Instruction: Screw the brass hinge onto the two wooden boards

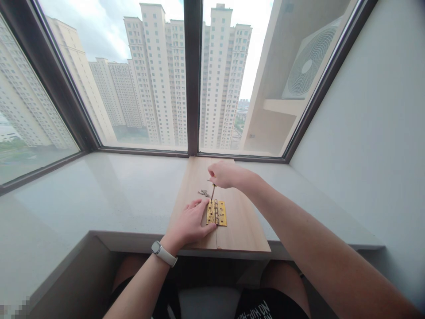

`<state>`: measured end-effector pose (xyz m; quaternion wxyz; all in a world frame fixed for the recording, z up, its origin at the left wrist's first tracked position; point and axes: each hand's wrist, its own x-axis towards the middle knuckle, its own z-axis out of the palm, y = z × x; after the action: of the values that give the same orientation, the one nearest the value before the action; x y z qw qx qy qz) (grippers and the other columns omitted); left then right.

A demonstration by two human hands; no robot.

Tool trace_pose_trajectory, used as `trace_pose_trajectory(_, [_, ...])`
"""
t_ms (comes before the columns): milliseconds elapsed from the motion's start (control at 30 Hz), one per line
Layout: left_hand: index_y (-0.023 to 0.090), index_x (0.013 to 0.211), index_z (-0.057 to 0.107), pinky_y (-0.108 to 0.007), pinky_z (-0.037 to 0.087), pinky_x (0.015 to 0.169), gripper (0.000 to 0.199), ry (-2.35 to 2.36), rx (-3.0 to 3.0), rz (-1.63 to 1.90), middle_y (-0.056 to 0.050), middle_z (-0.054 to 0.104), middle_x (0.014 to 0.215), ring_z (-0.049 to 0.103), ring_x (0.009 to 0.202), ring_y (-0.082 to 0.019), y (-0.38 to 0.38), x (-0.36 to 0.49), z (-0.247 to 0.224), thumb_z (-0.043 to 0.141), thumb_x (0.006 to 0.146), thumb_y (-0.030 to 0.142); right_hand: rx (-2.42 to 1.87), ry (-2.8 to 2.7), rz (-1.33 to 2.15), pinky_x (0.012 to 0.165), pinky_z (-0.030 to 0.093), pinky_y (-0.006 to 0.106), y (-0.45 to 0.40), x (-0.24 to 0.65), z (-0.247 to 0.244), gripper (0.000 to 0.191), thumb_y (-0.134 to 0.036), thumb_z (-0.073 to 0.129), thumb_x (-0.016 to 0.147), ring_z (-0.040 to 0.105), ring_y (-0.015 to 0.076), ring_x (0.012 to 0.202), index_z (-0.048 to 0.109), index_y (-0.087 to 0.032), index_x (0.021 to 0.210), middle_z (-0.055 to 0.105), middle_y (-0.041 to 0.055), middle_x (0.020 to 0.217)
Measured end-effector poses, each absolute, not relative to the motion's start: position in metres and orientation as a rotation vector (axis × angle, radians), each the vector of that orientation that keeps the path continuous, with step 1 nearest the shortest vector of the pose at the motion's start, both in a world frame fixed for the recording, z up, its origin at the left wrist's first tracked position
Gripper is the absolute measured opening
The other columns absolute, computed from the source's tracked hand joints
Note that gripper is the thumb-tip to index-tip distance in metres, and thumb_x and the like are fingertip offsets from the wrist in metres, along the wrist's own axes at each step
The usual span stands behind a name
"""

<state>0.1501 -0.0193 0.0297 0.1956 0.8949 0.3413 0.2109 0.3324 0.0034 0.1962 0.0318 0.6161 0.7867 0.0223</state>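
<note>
A brass-coloured hinge lies unfolded across the seam between two pale wooden boards. My left hand rests on the left board, thumb and fingertips touching the hinge's left leaf at its lower and upper edges. Above the hinge, my right hand is closed around the handle of a screwdriver. The shaft points down, its tip at the upper hole of the left leaf; whether a screw sits under it is too small to tell. Several loose screws lie just left of the shaft.
The boards lie on a white window sill and reach past its front edge. A dark window frame stands behind them. To the right rises a white wall. My knees are below the sill.
</note>
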Motion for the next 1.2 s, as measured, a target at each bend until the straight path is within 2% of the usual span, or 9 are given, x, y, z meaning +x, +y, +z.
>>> trace_pose_trajectory(167, [0.027, 0.152, 0.038, -0.051, 0.036, 0.115, 0.077, 0.957, 2.510, 0.590, -0.011, 0.053, 0.149, 0.037, 0.146, -0.036, -0.019, 0.150, 0.029, 0.063, 0.085, 0.055, 1.874, 2.502, -0.006, 0.068, 0.043, 0.031, 0.003, 0.335, 0.194, 0.020, -0.021, 0.069, 0.081, 0.065, 0.0244, 0.093, 0.067, -0.021, 0.101, 0.071, 0.0107, 0.108])
trace_pose_trajectory(367, [0.027, 0.153, 0.036, -0.050, 0.036, 0.115, 0.077, 0.979, 2.531, 0.549, -0.010, 0.052, 0.150, 0.036, 0.147, -0.034, -0.021, 0.150, 0.031, 0.062, 0.085, 0.055, 1.865, 2.446, -0.148, 0.064, 0.040, 0.028, 0.001, 0.332, 0.201, 0.016, -0.016, 0.069, 0.081, 0.064, 0.0209, 0.091, 0.067, -0.021, 0.096, 0.072, 0.0072, 0.104])
trace_pose_trajectory(533, [0.027, 0.153, 0.035, -0.050, 0.035, 0.116, 0.076, 0.995, 2.556, 0.522, -0.008, 0.051, 0.151, 0.035, 0.147, -0.032, -0.023, 0.150, 0.034, 0.060, 0.087, 0.055, 1.805, 2.414, -0.142, 0.062, 0.039, 0.027, 0.001, 0.329, 0.206, 0.025, -0.010, 0.071, 0.078, 0.065, 0.0209, 0.095, 0.069, -0.020, 0.101, 0.073, 0.0074, 0.110])
trace_pose_trajectory(833, [0.027, 0.154, 0.034, -0.050, 0.034, 0.117, 0.078, 1.004, 2.555, 0.507, -0.010, 0.051, 0.151, 0.034, 0.148, -0.032, -0.023, 0.151, 0.034, 0.060, 0.087, 0.058, 1.820, 2.351, -0.019, 0.067, 0.041, 0.028, 0.007, 0.327, 0.200, 0.018, -0.025, 0.065, 0.087, 0.066, 0.0231, 0.090, 0.072, -0.021, 0.104, 0.074, 0.0105, 0.105])
trace_pose_trajectory(1000, [0.027, 0.154, 0.034, -0.050, 0.035, 0.117, 0.078, 1.008, 2.552, 0.504, -0.010, 0.052, 0.150, 0.034, 0.148, -0.032, -0.022, 0.151, 0.035, 0.059, 0.087, 0.058, 1.819, 2.342, 0.118, 0.072, 0.043, 0.030, 0.000, 0.326, 0.204, 0.025, -0.034, 0.057, 0.095, 0.067, 0.0254, 0.096, 0.072, -0.019, 0.107, 0.074, 0.0132, 0.106])
trace_pose_trajectory(1133, [0.027, 0.154, 0.035, -0.051, 0.034, 0.117, 0.078, 1.003, 2.549, 0.502, -0.010, 0.050, 0.152, 0.034, 0.148, -0.032, -0.022, 0.150, 0.036, 0.059, 0.087, 0.058, 1.795, 2.398, 0.065, 0.072, 0.042, 0.029, -0.004, 0.325, 0.204, 0.019, -0.026, 0.061, 0.091, 0.065, 0.0236, 0.100, 0.071, -0.019, 0.105, 0.072, 0.0121, 0.115])
trace_pose_trajectory(1200, [0.027, 0.154, 0.035, -0.051, 0.034, 0.117, 0.078, 1.002, 2.545, 0.502, -0.010, 0.050, 0.152, 0.034, 0.148, -0.033, -0.023, 0.150, 0.036, 0.059, 0.087, 0.058, 1.777, 2.427, 0.006, 0.068, 0.040, 0.028, -0.005, 0.325, 0.203, 0.016, -0.020, 0.064, 0.086, 0.065, 0.0218, 0.097, 0.070, -0.019, 0.101, 0.072, 0.0100, 0.113])
